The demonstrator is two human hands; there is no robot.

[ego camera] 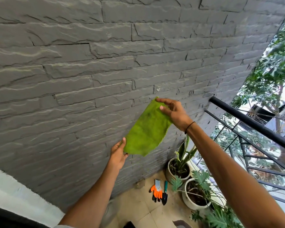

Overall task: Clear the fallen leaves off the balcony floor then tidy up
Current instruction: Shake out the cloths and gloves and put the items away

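Note:
A bright green cloth (146, 129) is stretched in the air in front of the grey stone wall (89, 63). My right hand (173, 112) pinches its upper corner between thumb and fingers. My left hand (118, 153) pinches the cloth's lower left corner. The cloth hangs slanted between the two hands, well above the tiled balcony floor (138, 209). No fallen leaves show on the visible floor.
On the floor by the wall lie orange-and-black gardening gloves (156, 192) and a small trowel (165, 194). Two white pots with plants (176, 168) (196, 195) stand along the black railing (253, 122) at the right.

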